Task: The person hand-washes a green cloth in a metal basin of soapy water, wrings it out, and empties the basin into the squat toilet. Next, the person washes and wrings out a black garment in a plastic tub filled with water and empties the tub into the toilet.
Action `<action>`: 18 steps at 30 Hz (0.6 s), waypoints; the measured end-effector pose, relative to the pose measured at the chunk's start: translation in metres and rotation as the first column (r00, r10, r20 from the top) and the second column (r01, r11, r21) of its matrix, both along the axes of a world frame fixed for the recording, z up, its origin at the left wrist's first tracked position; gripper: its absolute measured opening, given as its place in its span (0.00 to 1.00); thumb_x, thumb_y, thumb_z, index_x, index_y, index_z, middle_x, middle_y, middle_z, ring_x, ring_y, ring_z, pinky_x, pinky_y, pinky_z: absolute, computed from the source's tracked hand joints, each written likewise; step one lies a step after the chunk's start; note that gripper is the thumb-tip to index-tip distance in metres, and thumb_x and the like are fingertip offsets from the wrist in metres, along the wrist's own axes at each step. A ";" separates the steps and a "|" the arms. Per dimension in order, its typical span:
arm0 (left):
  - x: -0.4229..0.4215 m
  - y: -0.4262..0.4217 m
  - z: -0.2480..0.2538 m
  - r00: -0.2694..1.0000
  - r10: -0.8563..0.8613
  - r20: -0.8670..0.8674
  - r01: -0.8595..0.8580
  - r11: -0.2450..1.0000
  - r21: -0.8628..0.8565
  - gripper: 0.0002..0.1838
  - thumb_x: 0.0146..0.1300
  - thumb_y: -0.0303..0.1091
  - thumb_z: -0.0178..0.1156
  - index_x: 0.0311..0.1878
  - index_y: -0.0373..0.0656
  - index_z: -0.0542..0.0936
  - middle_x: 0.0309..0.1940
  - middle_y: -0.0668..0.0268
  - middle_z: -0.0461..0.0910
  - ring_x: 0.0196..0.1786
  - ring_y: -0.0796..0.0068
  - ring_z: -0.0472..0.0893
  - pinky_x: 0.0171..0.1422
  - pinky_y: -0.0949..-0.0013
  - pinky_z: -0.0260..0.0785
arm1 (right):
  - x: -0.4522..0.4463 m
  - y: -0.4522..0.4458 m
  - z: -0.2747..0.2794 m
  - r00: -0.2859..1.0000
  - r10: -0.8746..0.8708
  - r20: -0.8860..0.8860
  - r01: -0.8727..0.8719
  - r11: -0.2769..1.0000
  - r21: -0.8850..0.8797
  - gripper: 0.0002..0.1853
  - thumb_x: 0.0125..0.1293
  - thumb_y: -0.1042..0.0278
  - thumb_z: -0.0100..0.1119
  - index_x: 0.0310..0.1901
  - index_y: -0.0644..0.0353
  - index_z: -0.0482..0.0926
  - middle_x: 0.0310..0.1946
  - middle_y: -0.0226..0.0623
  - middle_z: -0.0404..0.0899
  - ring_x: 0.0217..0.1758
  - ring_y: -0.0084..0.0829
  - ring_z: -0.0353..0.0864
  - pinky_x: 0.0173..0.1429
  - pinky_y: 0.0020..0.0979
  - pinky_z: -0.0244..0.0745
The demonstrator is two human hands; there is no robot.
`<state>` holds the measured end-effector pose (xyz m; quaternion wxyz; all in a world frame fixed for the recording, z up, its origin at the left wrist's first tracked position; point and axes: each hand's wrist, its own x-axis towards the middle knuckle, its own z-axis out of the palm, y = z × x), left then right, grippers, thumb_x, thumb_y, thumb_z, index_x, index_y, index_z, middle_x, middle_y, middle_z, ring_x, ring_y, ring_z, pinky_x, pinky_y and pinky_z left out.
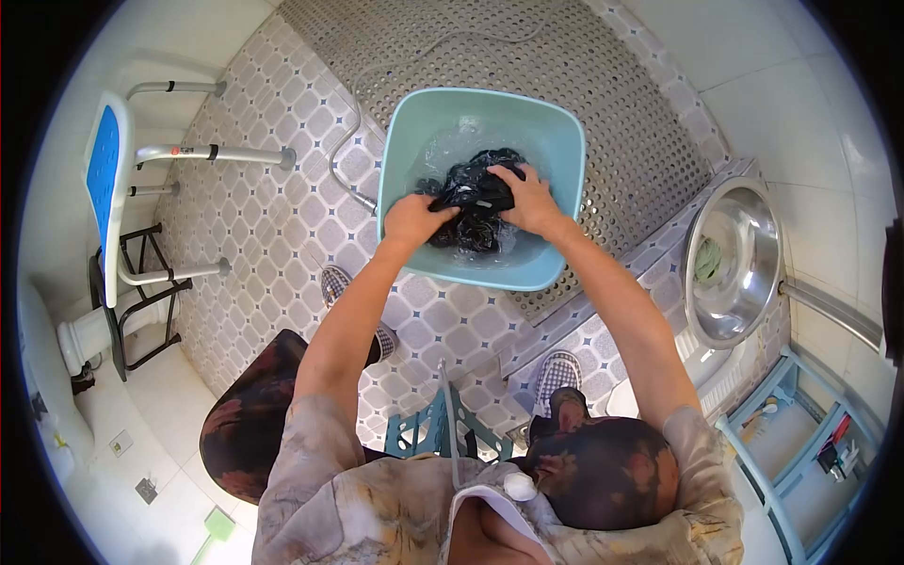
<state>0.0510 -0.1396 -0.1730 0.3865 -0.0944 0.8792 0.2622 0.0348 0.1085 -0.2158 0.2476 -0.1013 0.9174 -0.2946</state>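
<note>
A wet black garment (pixel 476 193) lies bunched in clear water inside a light teal plastic basin (pixel 482 277). On its left side, my left hand (pixel 417 223) grips the cloth with the thumb pointing inward. My right hand (pixel 529 200) holds the other side, its fingers curled over the fabric. Part of the cloth is under water, and its exact kind cannot be made out.
A perforated grey mat (pixel 621 141) lies under and behind the basin, with a hose (pixel 353 122) beside it. A steel bowl (pixel 692 273) holding green cloth stands right, near a teal rack (pixel 753 414). A blue-seated shower chair (pixel 105 179) is left.
</note>
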 end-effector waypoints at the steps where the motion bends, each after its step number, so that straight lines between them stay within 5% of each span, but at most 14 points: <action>1: -0.002 -0.006 -0.002 0.986 0.097 0.138 -0.104 0.993 0.047 0.40 0.54 0.53 0.70 0.65 0.37 0.72 0.57 0.50 0.77 0.56 0.58 0.79 0.51 0.61 0.72 | -0.001 0.000 0.003 0.997 -0.064 0.038 0.069 0.988 -0.137 0.43 0.47 0.68 0.74 0.67 0.32 0.68 0.68 0.54 0.60 0.65 0.53 0.68 0.67 0.47 0.69; 3: 0.012 0.004 -0.008 0.911 0.405 0.080 -0.413 0.896 0.165 0.29 0.60 0.49 0.64 0.61 0.42 0.76 0.55 0.58 0.79 0.52 0.64 0.81 0.44 0.61 0.72 | 0.003 0.005 0.017 0.920 -0.201 0.337 0.342 0.832 -0.437 0.36 0.46 0.76 0.68 0.61 0.45 0.74 0.57 0.48 0.71 0.56 0.42 0.75 0.62 0.36 0.73; 5: 0.025 0.025 -0.008 0.640 0.748 0.176 -0.741 0.541 0.397 0.26 0.62 0.50 0.60 0.59 0.45 0.77 0.54 0.62 0.80 0.51 0.64 0.81 0.46 0.59 0.74 | 0.011 -0.005 0.035 0.711 -0.177 0.681 0.659 0.506 -0.556 0.34 0.45 0.77 0.67 0.59 0.52 0.74 0.50 0.43 0.76 0.52 0.37 0.78 0.58 0.34 0.76; 6: 0.028 0.030 -0.008 0.563 0.781 0.272 -0.788 0.407 0.461 0.25 0.63 0.50 0.58 0.59 0.47 0.77 0.54 0.62 0.80 0.51 0.62 0.81 0.48 0.58 0.75 | 0.018 -0.013 0.047 0.793 -0.220 0.567 0.585 0.534 -0.611 0.31 0.44 0.77 0.66 0.56 0.58 0.74 0.44 0.37 0.78 0.46 0.32 0.78 0.52 0.30 0.77; 8: 0.031 0.040 -0.010 0.401 0.781 0.478 -0.839 0.104 0.534 0.22 0.65 0.51 0.54 0.57 0.50 0.78 0.54 0.64 0.80 0.51 0.59 0.81 0.53 0.54 0.75 | 0.033 -0.025 0.079 0.951 -0.252 0.179 0.308 0.707 -0.637 0.31 0.44 0.66 0.70 0.55 0.60 0.76 0.41 0.44 0.78 0.46 0.40 0.80 0.53 0.33 0.76; 9: 0.033 0.037 -0.024 0.361 0.730 0.581 -0.809 -0.064 0.584 0.23 0.66 0.54 0.51 0.57 0.51 0.77 0.53 0.62 0.80 0.54 0.59 0.79 0.60 0.53 0.73 | 0.042 -0.034 0.086 0.959 -0.273 -0.083 0.175 0.793 -0.583 0.31 0.43 0.61 0.71 0.53 0.60 0.77 0.35 0.47 0.78 0.45 0.45 0.81 0.53 0.34 0.77; 10: 0.044 0.039 -0.034 0.364 0.687 0.629 -0.706 -0.237 0.667 0.27 0.65 0.56 0.54 0.60 0.49 0.75 0.54 0.63 0.78 0.55 0.61 0.78 0.57 0.53 0.74 | 0.049 -0.041 0.105 0.969 -0.245 -0.030 0.193 0.829 -0.526 0.34 0.43 0.57 0.72 0.54 0.61 0.76 0.40 0.48 0.76 0.48 0.45 0.80 0.55 0.36 0.76; 11: 0.048 0.041 -0.034 0.418 0.645 0.640 -0.617 -0.316 0.721 0.28 0.66 0.56 0.53 0.61 0.48 0.73 0.54 0.63 0.78 0.55 0.62 0.78 0.58 0.54 0.74 | 0.056 -0.048 0.132 0.975 -0.220 0.023 0.205 0.859 -0.469 0.37 0.42 0.52 0.74 0.55 0.61 0.75 0.45 0.50 0.74 0.51 0.45 0.79 0.57 0.38 0.75; 14: 0.055 0.077 -0.001 0.654 0.584 0.481 -0.241 -0.441 0.864 0.30 0.69 0.57 0.50 0.64 0.44 0.68 0.53 0.61 0.78 0.53 0.64 0.79 0.59 0.56 0.73 | 0.064 -0.067 0.155 0.957 -0.246 -0.157 0.157 0.888 -0.432 0.29 0.52 0.47 0.68 0.48 0.62 0.79 0.38 0.48 0.76 0.43 0.51 0.82 0.52 0.42 0.78; 18: 0.041 0.141 0.022 0.815 0.277 0.509 0.090 -0.929 0.360 0.25 0.63 0.61 0.55 0.42 0.47 0.80 0.45 0.56 0.84 0.52 0.62 0.82 0.63 0.49 0.73 | 0.052 -0.074 0.123 0.941 -0.181 -0.284 0.101 0.956 -0.276 0.25 0.58 0.45 0.63 0.44 0.61 0.80 0.36 0.48 0.79 0.37 0.53 0.83 0.48 0.45 0.79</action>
